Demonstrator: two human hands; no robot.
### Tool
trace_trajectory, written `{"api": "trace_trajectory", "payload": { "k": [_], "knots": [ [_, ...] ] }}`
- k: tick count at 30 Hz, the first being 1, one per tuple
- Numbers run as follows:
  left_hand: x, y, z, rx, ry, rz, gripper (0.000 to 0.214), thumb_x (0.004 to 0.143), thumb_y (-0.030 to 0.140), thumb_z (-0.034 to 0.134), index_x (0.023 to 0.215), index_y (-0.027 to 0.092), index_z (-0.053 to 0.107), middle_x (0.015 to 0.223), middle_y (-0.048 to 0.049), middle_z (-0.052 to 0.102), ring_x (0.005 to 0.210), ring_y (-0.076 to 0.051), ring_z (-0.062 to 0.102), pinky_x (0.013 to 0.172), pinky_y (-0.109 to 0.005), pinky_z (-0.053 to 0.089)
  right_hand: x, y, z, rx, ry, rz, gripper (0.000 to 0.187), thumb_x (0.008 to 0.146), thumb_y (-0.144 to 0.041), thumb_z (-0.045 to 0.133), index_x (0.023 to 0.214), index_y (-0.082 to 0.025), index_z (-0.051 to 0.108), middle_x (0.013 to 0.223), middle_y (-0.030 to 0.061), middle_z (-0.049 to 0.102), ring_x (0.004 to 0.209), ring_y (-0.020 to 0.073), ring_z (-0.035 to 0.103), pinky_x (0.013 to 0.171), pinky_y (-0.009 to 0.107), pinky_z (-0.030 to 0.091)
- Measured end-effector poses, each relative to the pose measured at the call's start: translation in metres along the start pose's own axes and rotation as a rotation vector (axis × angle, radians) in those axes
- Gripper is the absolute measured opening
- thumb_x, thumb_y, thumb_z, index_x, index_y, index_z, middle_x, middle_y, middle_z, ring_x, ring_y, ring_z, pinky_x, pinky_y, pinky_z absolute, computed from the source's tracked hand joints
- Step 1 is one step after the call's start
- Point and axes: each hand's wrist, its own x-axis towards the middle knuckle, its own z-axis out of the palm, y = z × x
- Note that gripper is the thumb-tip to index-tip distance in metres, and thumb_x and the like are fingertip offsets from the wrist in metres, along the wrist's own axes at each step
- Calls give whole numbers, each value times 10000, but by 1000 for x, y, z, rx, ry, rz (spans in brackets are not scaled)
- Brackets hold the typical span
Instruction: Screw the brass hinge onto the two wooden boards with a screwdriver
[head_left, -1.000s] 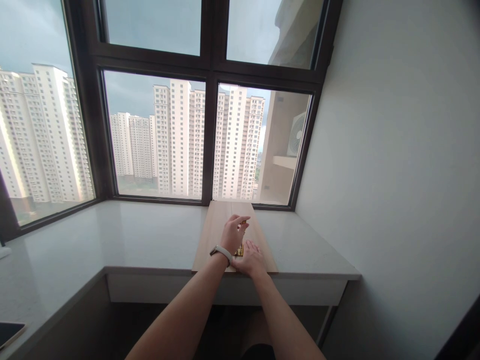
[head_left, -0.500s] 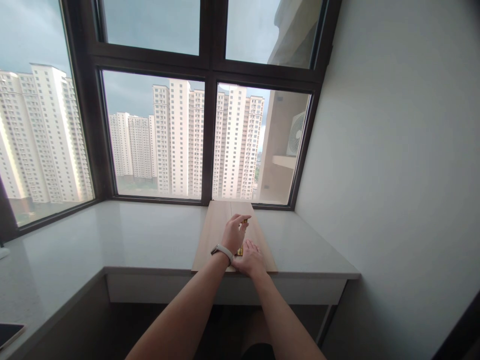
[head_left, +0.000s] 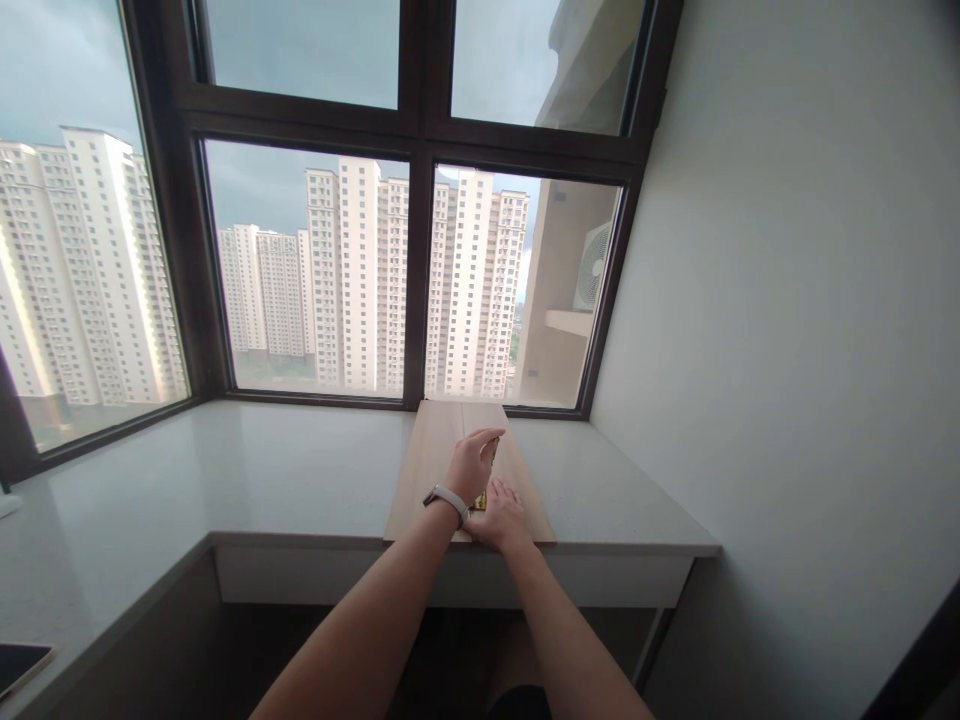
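Observation:
A light wooden board [head_left: 435, 460] lies on the white window-side counter [head_left: 300, 470], reaching from the window to the front edge. My left hand [head_left: 471, 466], with a pale watch band at the wrist, hovers over the board with its fingers pinched on a small gold-coloured piece [head_left: 493, 447]. My right hand [head_left: 501, 518] rests on the board close to its near edge, fingers partly hidden under the left wrist, beside a small brass-coloured object [head_left: 480, 500]. What that object is I cannot make out.
A dark-framed corner window [head_left: 420, 270] stands right behind the counter, with tower blocks outside. A white wall [head_left: 787, 300] closes the right side. A dark flat object [head_left: 15, 665] sits at the lower left edge. Open space lies under the counter.
My left hand has shifted slightly toward the window and to the right, still pinched on the small gold piece. The right hand has stayed where it was.

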Motion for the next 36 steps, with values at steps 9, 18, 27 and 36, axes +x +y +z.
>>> {"api": "trace_trajectory", "payload": {
  "k": [9, 18, 27, 36],
  "knots": [
    [-4, -4, -2, 93, 33, 13, 344, 966, 206, 572, 1285, 288, 671, 1111, -64, 654, 999, -182, 659, 917, -346, 553, 1, 0, 0, -4, 5, -10, 1047, 739, -778, 542, 1514, -83, 432, 1588, 195, 362, 1493, 327, 278, 1227, 408, 147],
    [-1, -1, 2, -10, -6, -17, 322, 978, 182, 515, 1248, 258, 672, 1126, -51, 724, 992, -178, 679, 930, -358, 557, 1, 1, 2, 5, 14, -13, 1036, 731, -764, 557, 1525, -111, 423, 1586, 182, 370, 1494, 326, 276, 1226, 403, 151],
    [-4, -3, 0, 43, 6, 0, 343, 998, 214, 494, 1287, 275, 667, 1153, -63, 679, 944, -164, 669, 845, -314, 565, 1, 1, 2, 8, -9, -1, 1014, 743, -729, 566, 1530, -109, 409, 1597, 183, 350, 1498, 322, 265, 1223, 405, 137],
    [-2, 0, -1, 29, 20, 20, 338, 996, 168, 474, 1242, 253, 689, 1168, -62, 703, 1038, -182, 665, 944, -348, 542, 1, 1, 2, 8, 2, -7, 1021, 750, -724, 571, 1521, -72, 415, 1589, 210, 350, 1492, 342, 270, 1217, 417, 160]
  ]
}}
